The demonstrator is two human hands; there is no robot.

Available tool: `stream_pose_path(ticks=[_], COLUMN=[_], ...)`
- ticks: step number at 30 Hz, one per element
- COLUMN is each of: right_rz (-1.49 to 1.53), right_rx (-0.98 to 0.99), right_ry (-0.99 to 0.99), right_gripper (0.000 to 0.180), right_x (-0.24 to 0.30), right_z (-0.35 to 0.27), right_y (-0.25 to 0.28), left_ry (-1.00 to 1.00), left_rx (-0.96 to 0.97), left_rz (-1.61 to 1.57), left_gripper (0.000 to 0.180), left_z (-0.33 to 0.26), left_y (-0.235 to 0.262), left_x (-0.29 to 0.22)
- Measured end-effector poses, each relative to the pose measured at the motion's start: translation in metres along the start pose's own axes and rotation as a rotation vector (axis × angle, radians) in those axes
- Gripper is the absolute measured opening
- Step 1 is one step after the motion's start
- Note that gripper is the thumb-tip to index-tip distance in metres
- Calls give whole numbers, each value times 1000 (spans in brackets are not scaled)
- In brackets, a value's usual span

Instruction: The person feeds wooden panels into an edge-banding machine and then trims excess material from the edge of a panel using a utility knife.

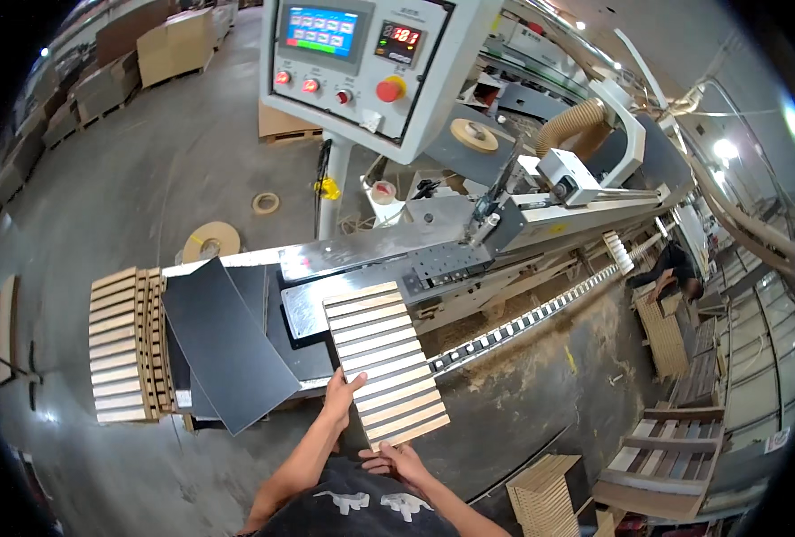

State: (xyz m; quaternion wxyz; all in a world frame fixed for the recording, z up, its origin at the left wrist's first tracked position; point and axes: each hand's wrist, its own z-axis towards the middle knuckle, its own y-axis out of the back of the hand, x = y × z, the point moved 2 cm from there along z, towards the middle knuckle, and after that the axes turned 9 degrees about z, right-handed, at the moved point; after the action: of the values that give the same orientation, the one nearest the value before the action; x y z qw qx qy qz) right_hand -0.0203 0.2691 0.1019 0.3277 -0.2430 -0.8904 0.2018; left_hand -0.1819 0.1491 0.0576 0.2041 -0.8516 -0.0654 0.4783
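Observation:
A light wood panel (388,358) with dark parallel strips is tilted in front of me, between my body and the machine's metal table. My left hand (340,396) grips its left edge, the thumb lying on top and the fingers underneath. At its near edge, my right hand (399,461) has its fingers closed on the corner. The panel's far end comes up beside the metal infeed plate (312,309). Left of it, dark flat boards (227,345) lie overlapped on the bench, next to a stack of similar slatted panels (124,345).
A control box (361,67) with a screen and red buttons stands on a post ahead. The long machine (585,201) and its roller rail (527,318) run off to the right. Another person (675,273) bends by stacked panels (661,336). More panels (545,497) stand near my right.

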Motion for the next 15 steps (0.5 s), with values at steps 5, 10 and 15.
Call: stream_pose_path(ticks=[5,10,15], right_rz=[59,30,20], right_rx=[-89,-164,-260], right_ry=[119,182,267], right_gripper=[43,47,48], right_x=[13,31,34], right_z=[29,52,72], right_y=[2,-1,16], left_ry=[-34,30,-18], left_rx=[-75,-153,-175], left_rz=[-22,-61,193], left_gripper=[39,37,53], left_z=[30,54,67], left_y=[-24,-42,-42], left_x=[-9,-14,-17])
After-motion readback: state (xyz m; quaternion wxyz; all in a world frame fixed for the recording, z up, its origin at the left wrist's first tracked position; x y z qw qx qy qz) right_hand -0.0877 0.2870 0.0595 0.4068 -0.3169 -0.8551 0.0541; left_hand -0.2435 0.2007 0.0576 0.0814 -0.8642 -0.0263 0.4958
